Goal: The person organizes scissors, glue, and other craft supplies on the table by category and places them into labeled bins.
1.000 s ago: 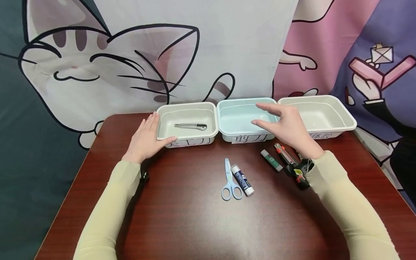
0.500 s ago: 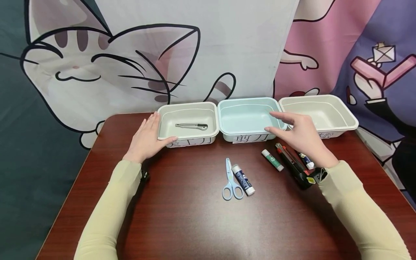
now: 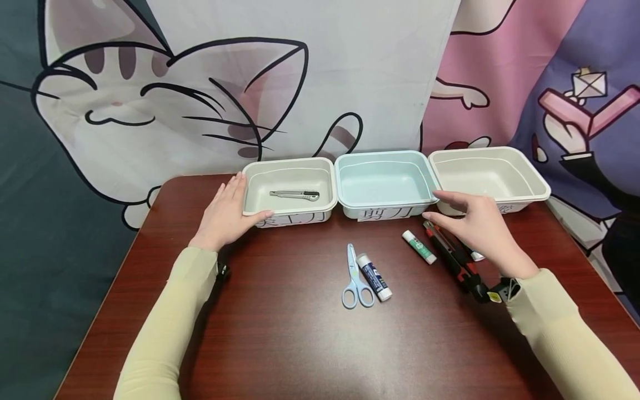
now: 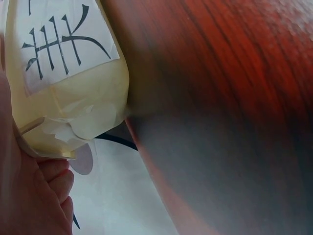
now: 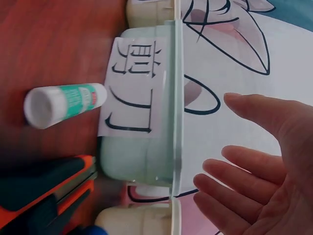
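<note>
A black-and-red utility knife (image 3: 448, 253) lies on a dark wood desk (image 3: 280, 333) before the pale blue bin (image 3: 380, 183), its metal end toward the bins and part of its length covered from above by a person's right hand (image 3: 477, 225). That hand hangs with thumb and fingers well apart, nothing between them. A sound grip, by the look of it, calls for a straight drop over the handle, thumb on one flank and fingers on the other, fingertips clear of the metal end; coming in level would risk nudging the green glue stick (image 3: 419, 246) just beside it. The left hand (image 3: 222, 214), fingers extended along the outer side of the left bin (image 3: 300, 180) and thumb over its front rim, usefully steadies the row. The count: one such knife as far as can be seen, though the hand obscures the spot; one white-ended item (image 3: 477, 256) mostly hidden behind it; two glue sticks in plain sight, the green and a blue glue stick (image 3: 374, 278); one pair of light blue scissors (image 3: 355, 279) next to the latter; one grey cutter (image 3: 295, 195) inside the left bin; and three bins, the right bin (image 3: 515, 183) completing the line, before one cat-print backdrop (image 3: 350, 72).
</note>
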The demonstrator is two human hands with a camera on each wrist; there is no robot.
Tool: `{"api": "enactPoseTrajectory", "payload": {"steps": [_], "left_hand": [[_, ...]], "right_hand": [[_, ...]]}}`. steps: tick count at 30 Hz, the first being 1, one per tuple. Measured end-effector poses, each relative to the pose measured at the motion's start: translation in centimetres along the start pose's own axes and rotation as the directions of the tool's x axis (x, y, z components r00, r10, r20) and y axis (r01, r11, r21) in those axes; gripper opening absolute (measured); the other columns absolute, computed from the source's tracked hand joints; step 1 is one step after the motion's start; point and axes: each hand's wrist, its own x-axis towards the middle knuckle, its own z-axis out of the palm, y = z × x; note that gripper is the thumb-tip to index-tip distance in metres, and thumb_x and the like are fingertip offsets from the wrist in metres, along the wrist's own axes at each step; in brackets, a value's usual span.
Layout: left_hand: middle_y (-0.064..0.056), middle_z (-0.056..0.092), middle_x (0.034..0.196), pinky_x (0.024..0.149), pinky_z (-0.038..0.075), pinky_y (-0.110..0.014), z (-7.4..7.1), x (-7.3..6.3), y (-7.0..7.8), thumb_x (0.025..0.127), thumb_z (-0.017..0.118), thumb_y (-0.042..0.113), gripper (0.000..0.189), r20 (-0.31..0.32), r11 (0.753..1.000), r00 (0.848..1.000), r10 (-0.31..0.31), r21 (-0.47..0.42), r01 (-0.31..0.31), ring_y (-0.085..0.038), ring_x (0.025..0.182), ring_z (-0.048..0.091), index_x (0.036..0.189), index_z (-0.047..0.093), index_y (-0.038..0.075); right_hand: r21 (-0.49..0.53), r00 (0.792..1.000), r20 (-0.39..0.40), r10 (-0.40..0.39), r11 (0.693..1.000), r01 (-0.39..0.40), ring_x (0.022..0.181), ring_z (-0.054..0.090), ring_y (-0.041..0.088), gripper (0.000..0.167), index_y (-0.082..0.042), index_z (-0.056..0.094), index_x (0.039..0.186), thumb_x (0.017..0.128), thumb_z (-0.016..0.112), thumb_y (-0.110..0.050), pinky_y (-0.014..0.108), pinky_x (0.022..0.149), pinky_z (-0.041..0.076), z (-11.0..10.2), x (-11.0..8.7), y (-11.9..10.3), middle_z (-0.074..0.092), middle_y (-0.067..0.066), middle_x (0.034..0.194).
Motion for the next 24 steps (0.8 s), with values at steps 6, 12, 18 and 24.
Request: {"api": "enactPoseTrajectory", "payload": {"steps": [6, 12, 18, 24], "left_hand": [[-0.022, 0.017, 0.166, 0.125, 0.007, -0.044, 0.2, 0.1, -0.2, 0.087, 0.052, 0.080, 0.118, 0.001, 1.000, 1.000, 0.001, 0.008, -0.001, -0.033, 0.153, 0.015, 0.160, 0.015, -0.006], [-0.022, 0.017, 0.166, 0.125, 0.008, -0.045, 0.2, 0.1, -0.2, 0.087, 0.052, 0.080, 0.118, 0.005, 1.000, 1.000, 0.000, 0.010, 0.000, -0.033, 0.153, 0.015, 0.160, 0.016, -0.006], [-0.022, 0.017, 0.166, 0.125, 0.007, -0.045, 0.2, 0.1, -0.2, 0.087, 0.052, 0.081, 0.118, 0.007, 1.000, 1.000, -0.002, 0.009, 0.002, -0.032, 0.153, 0.014, 0.160, 0.016, -0.005], [-0.022, 0.017, 0.166, 0.125, 0.007, -0.045, 0.3, 0.2, -0.3, 0.087, 0.051, 0.081, 0.118, 0.004, 1.000, 1.000, -0.001, 0.011, 0.001, -0.033, 0.153, 0.015, 0.160, 0.015, -0.006]], "right_hand": [[-0.038, 0.997, 0.053, 0.063, 0.997, -0.061, 0.101, 0.071, 0.030, 0.054, -0.008, 0.072, 0.129, 0.085, 0.085, -0.035, 0.018, 0.079, 0.043, -0.1, -1.1, 0.6, 0.072, 0.011, 0.121], [-0.066, 0.997, 0.044, 0.064, 0.996, -0.061, 0.101, 0.066, 0.029, 0.053, -0.008, 0.073, 0.128, 0.084, 0.086, -0.034, 0.031, 0.077, 0.042, 0.2, -1.7, 1.2, 0.072, 0.011, 0.121], [-0.076, 0.997, 0.037, 0.063, 0.995, -0.060, 0.108, 0.064, 0.035, 0.052, -0.006, 0.074, 0.126, 0.083, 0.086, -0.033, 0.049, 0.087, 0.046, 0.5, -2.3, 1.5, 0.071, 0.014, 0.120], [-0.079, 0.992, 0.062, 0.106, 0.992, -0.101, 0.110, 0.065, 0.040, 0.054, -0.004, 0.072, 0.127, 0.084, 0.085, -0.034, 0.056, 0.088, 0.048, 0.4, -2.9, 1.9, 0.071, 0.017, 0.120]]}}
